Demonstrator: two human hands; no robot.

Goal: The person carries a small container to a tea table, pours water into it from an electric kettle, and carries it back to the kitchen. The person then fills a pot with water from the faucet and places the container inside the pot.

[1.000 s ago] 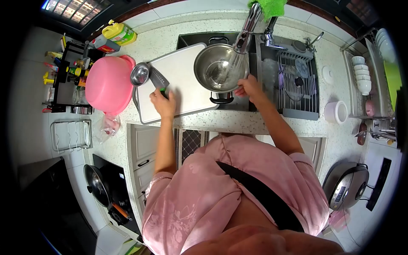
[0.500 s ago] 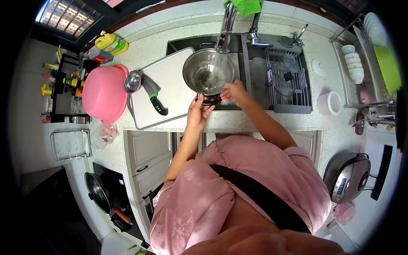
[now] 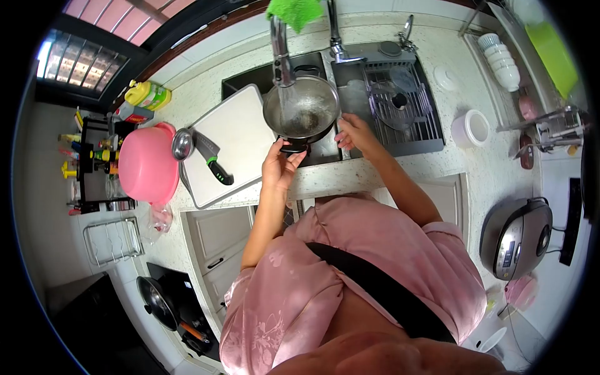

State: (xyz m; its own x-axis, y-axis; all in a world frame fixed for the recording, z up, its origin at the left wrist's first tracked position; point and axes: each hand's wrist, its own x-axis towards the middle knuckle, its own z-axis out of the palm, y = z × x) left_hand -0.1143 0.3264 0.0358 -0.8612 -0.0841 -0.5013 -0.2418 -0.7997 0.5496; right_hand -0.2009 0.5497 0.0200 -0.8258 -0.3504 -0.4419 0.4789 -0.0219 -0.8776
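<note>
A stainless steel pot (image 3: 302, 112) with black handles is tilted over the left sink basin, under the running faucet (image 3: 283, 65). Water falls into its left side. My left hand (image 3: 281, 164) is closed around the near black handle (image 3: 292, 149). Just right of the pot is my right hand (image 3: 355, 134), fingers loosely bent and apart, with nothing visible in them. Left of the pot, a white cutting board (image 3: 232, 144) overlaps the sink edge. On it lie a knife (image 3: 212, 159) with a black-and-green handle and a metal ladle (image 3: 182, 144).
A grey drying rack (image 3: 406, 146) with a glass lid (image 3: 392, 105) sits over the right basin. A pink basin (image 3: 147, 164) stands at left. A white tub (image 3: 471, 129), stacked bowls (image 3: 501, 65) and a rice cooker (image 3: 515, 240) are at right. A green cloth (image 3: 296, 12) hangs above the faucet.
My right hand has come away from the pot to its right. The water stream now enters the pot's left side instead of its right. The camera view has shifted.
</note>
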